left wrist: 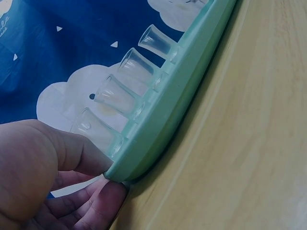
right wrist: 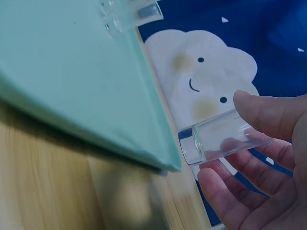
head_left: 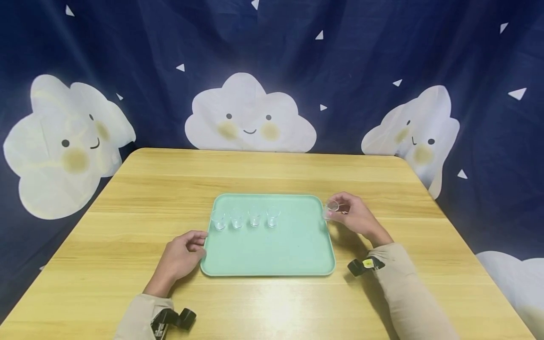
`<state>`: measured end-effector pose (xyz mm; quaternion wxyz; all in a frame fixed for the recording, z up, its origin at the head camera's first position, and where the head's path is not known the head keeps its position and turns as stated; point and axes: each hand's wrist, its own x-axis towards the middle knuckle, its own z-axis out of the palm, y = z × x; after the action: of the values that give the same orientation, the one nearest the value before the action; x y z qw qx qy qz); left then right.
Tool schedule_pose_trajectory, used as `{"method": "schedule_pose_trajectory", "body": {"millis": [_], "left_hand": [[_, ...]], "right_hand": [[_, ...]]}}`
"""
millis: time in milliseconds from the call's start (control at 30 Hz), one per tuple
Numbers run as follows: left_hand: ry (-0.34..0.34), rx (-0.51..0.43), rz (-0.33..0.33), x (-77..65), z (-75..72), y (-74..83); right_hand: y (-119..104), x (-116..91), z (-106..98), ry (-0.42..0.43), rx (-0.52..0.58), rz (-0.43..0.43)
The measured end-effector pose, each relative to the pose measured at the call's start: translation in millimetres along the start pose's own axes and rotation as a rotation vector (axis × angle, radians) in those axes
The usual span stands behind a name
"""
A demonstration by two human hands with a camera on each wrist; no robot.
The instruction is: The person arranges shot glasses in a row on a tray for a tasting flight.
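Observation:
A mint-green tray [head_left: 293,255] lies on the wooden table, with several small clear shot glasses [head_left: 254,219] in a row across its left half. My left hand [head_left: 182,255] pinches the tray's left edge; in the left wrist view the thumb [left wrist: 84,155] is over the rim and the fingers [left wrist: 103,201] are below it. At the tray's right edge my right hand [head_left: 354,215] holds another clear shot glass [right wrist: 218,136] between thumb and fingers. That glass has a thick base, which points toward the tray rim, and it is raised above the table.
The light wooden table [head_left: 272,307] extends on all sides of the tray. Behind it hangs a dark blue curtain [head_left: 340,61] printed with white clouds. Each sleeve carries a black wrist camera, one [head_left: 174,320] on the left and one [head_left: 363,266] on the right.

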<state>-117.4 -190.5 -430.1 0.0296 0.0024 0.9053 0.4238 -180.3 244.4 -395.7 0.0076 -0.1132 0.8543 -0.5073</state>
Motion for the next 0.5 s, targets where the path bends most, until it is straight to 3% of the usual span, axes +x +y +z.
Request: {"method": "schedule_pose_trajectory", "body": {"millis": [500], "left_hand": [[0.001,0.013,-0.009,0.8,0.4,-0.5]], "right_hand": [[-7.7,11.3,23.9,-0.056,-0.011,-0.026]]}}
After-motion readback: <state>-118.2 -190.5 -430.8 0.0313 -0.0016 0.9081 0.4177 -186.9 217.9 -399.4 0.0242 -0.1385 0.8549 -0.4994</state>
